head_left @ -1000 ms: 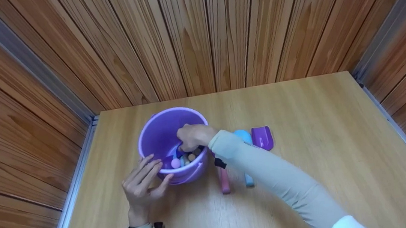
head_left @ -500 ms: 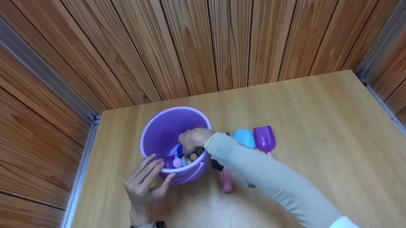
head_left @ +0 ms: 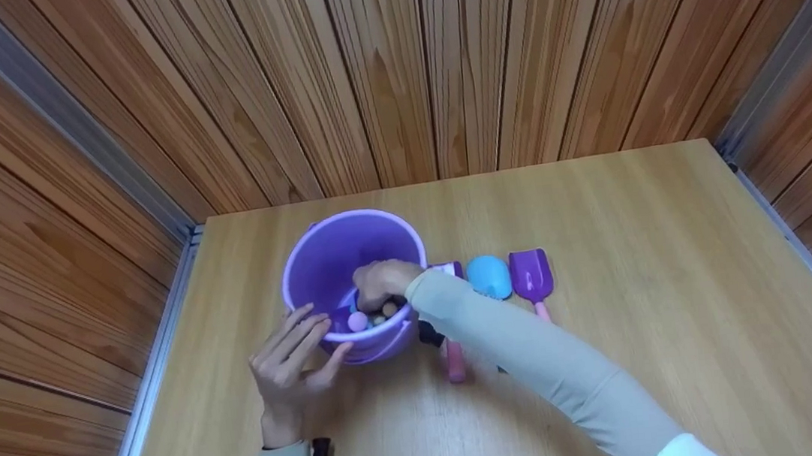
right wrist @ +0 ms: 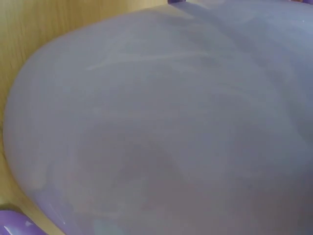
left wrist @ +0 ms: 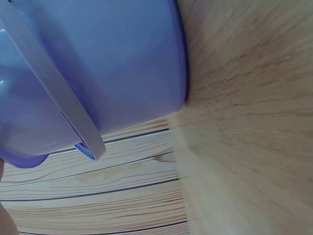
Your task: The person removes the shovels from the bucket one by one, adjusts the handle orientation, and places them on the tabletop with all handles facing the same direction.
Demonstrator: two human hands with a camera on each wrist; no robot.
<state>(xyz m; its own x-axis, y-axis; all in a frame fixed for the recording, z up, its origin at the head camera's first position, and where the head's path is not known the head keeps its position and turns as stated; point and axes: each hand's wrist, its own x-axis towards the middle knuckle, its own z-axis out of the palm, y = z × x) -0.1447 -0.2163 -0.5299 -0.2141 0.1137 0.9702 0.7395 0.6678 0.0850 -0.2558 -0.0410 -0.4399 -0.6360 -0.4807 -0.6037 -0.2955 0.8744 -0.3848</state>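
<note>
A purple bucket (head_left: 337, 254) stands on the table (head_left: 625, 235), left of centre in the head view. My left hand (head_left: 289, 369) holds its near-left rim, fingers over the edge and thumb low against the outer wall. Down inside the bucket is my right hand (head_left: 385, 281), its fingertips hidden from view. Beside that hand lie a pink ball (head_left: 358, 321), a tan rounded piece (head_left: 390, 309) and a partly hidden blue piece (head_left: 350, 299). The left wrist view shows the bucket's outer wall (left wrist: 132, 58) and its handle (left wrist: 73, 107). Bucket wall (right wrist: 146, 122) nearly fills the right wrist view.
Right of the bucket lie a purple toy shovel (head_left: 530, 271) with a pink handle, a light blue toy scoop (head_left: 489, 277), and another pink handle (head_left: 455, 362). My right forearm (head_left: 524, 344) partly covers them. Wood-panelled walls (head_left: 397, 70) enclose the table.
Inside the bucket the right hand has shifted slightly, covering more of the small pieces. The left hand keeps its place on the rim, and the head view has drifted a little.
</note>
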